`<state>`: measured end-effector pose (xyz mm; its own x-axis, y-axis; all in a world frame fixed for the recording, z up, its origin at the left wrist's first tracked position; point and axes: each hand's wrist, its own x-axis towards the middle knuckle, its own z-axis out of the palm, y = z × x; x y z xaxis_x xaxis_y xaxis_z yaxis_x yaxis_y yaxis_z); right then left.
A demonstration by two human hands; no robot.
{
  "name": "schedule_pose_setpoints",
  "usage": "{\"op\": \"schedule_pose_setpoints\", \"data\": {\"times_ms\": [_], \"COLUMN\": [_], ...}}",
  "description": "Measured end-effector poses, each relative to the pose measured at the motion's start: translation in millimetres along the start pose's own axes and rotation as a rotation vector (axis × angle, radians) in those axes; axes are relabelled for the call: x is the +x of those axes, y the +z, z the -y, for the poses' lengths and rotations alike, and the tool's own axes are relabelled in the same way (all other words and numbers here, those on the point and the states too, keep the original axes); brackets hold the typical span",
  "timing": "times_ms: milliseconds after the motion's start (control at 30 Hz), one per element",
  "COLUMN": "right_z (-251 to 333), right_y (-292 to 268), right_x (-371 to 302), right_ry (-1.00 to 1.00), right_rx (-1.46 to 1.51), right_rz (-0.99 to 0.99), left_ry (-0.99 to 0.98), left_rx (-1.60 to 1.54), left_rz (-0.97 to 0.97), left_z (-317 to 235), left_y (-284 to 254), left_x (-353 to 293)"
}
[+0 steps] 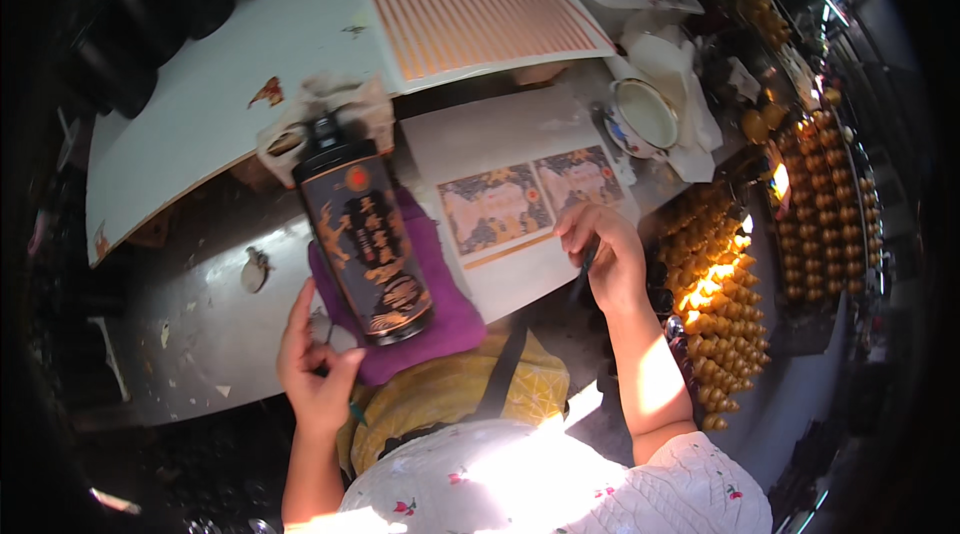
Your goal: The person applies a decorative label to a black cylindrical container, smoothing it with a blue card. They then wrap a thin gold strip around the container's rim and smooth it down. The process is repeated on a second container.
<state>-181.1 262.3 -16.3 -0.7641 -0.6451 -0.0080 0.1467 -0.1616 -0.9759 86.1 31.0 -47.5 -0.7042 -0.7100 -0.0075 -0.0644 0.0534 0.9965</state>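
Nearest: white floral-print sleeves, yellow apron (455,404) at lower edge.

Left hand (318,366): at near corner of purple cloth (440,319), fingers partly curled, thumb up, pinching a small dark item or the cloth edge; which one, cannot tell.

Right hand (605,252): fingers closed around a slim dark tool (583,269), resting on white backing sheet (500,199) bearing two ornate labels (495,209).

Black bottle (365,234): lying on the purple cloth at table (200,324) centre, cap away from the person, gold-and-red label already on. Judged glass, heavy, rigid, smooth and prone to roll; breakable. Best held around the mid-body, clear of the label edges, or at the neck.

Also present: orange-striped sheet (470,4), white enamel bowl (640,116), crumpled rags (325,119), trays of small golden gourds (725,314) at right.
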Motion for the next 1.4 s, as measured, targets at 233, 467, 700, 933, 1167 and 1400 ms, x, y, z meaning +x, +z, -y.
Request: {"op": "schedule_pose_setpoints", "data": {"times_ms": [233,467,700,933,1167,1400], "right_z": [-29.0,-36.5,-27.6,-80.7,-101.8,-80.6], "right_y": [-66.3,-104.8,-91.6,-94.2,-76.5,-65.8], "right_x": [-24.6,14.3,1.9,-41.3,-32.3,-56.6], "right_ry": [-0.224,-0.158,0.084,0.100,0.023,-0.305], "right_rx": [-1.521,-1.457,-1.506,-0.589,0.066,-0.505], "right_rz": [-0.482,-0.714,-0.822,-1.064,-1.103,-1.146], "left_ry": [-0.429,-0.381,-0.535,-0.626,0.096,0.149], "left_rx": [-0.914,-0.794,-1.216,-1.542,0.003,0.872], "left_rz": [-0.179,-0.160,-0.074,-0.211,-0.023,0.039], "left_z": [1.5,11.0,3.1,9.5,-10.1,-38.1], "left_y": [-21.4,-21.7,-33.1,-39.5,-14.3,23.7], "left_x": [7.1,8.1,9.8,4.2,14.0,15.7]}}
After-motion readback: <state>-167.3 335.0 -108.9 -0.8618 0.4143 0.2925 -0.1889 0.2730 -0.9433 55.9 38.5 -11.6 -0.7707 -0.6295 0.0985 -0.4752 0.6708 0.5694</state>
